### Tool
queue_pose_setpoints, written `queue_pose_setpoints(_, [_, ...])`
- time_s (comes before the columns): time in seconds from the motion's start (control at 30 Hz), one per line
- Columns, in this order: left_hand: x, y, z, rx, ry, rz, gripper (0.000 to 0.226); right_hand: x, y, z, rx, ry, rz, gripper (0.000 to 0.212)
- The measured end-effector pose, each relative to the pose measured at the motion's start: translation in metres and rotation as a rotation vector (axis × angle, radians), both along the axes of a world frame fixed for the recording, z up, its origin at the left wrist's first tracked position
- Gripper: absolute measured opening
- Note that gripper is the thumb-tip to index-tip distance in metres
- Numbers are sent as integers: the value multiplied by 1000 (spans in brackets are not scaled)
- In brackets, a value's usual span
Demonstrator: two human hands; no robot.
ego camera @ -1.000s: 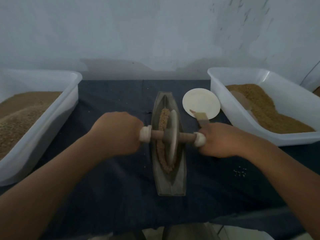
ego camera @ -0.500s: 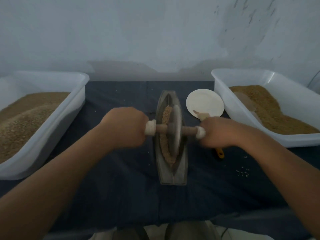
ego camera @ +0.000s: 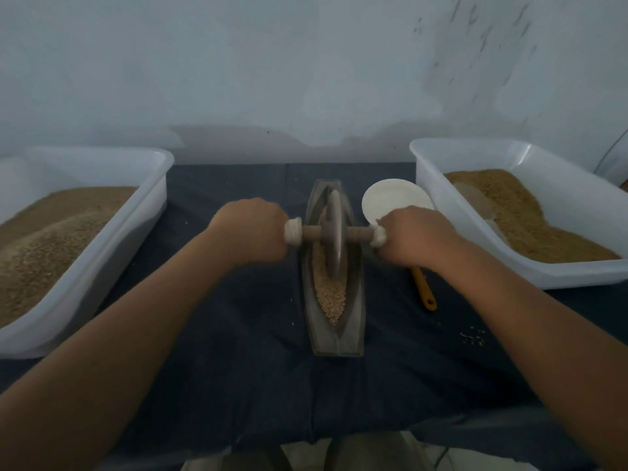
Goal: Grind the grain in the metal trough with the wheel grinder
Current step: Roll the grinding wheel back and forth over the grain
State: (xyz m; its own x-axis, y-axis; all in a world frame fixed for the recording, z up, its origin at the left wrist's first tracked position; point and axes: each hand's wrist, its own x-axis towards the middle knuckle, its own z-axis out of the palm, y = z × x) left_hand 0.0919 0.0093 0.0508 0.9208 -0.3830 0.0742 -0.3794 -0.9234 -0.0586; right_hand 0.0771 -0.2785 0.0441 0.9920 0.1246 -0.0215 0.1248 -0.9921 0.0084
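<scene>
Grinding stroke in hand. Metal trough point(ego camera: 334, 345) lies mid-surface point(ego camera: 238, 368), its long axis running from near edge to far edge. Wheel grinder point(ego camera: 334, 229) stands upright in the far half, disc down in the groove. Grain point(ego camera: 331, 297) is heaped mostly in the near half and the kernels look whole, so I'd judge the job far from done.

Grip: left hand point(ego camera: 249, 229) wrapped round the left end of the axle point(ego camera: 314, 232), right hand point(ego camera: 413, 232) wrapped round the right end. Both fists are closed on it just outside the white collars point(ego camera: 293, 231).

To do it well:
- Keep axle level and square to the trough, equal down-load both sides.
- Roll the full length so the near heap gets crushed.
- Don't let the disc climb the walls.
- Nothing visible pins the trough, so push along its axis, not sideways.

White dish point(ego camera: 390, 198) and orange-handled tool point(ego camera: 424, 290) sit just beside the right hand, so mind the knuckles. Spilled kernels point(ego camera: 472, 338) lie toward the near right of the surface; ease off at stroke ends.
</scene>
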Motion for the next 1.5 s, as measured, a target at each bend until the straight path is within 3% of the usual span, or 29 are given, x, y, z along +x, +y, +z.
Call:
queue_pose_setpoints(0.13, [-45,24,-11,35,105,-88,21,-53,-13,-1,3,154,101,29])
queue_pose_setpoints(0.37, [19,-10,7,67,-120,76,26,16,5,-9,-18,-159,-67,29])
queue_pose_setpoints(0.47, [36,-22,15,82,-89,103,29,35,7,-9,0,-186,-112,27])
queue_pose_setpoints(0.53, [27,-19,16,93,-37,58,22,27,3,-5,13,-50,-79,23])
queue_pose_setpoints(0.63, [-9,3,7,93,94,-57,17,-7,-7,4,83,342,39,19])
queue_pose_setpoints(0.7, [-31,15,-1,87,120,-103,18,-27,-10,7,52,459,87,24])
queue_pose_setpoints(0.77, [-34,20,-9,59,114,-90,22,-27,-8,7,1,414,95,24])
queue_pose_setpoints(0.9, [11,1,-2,14,0,31,30,13,5,12,-72,71,20,26])
queue_pose_setpoints(1.0, [40,-13,5,-10,-97,117,40,39,13,18,-112,-67,-47,26])
queue_pose_setpoints(1.1, [31,-13,7,-6,-42,88,34,31,12,16,-89,-8,-54,24])
queue_pose_setpoints(1.2, [-8,5,2,25,97,-26,20,-9,0,12,15,235,29,20])
queue_pose_setpoints(1.3, [-39,18,-4,77,75,-112,18,-44,-10,8,57,363,99,20])
queue_pose_setpoints(1.37, [-34,16,-4,79,55,-113,20,-40,-12,2,35,276,106,25])
queue_pose_setpoints(1.5, [22,-6,11,62,-26,10,33,13,-2,-6,-45,-110,3,32])
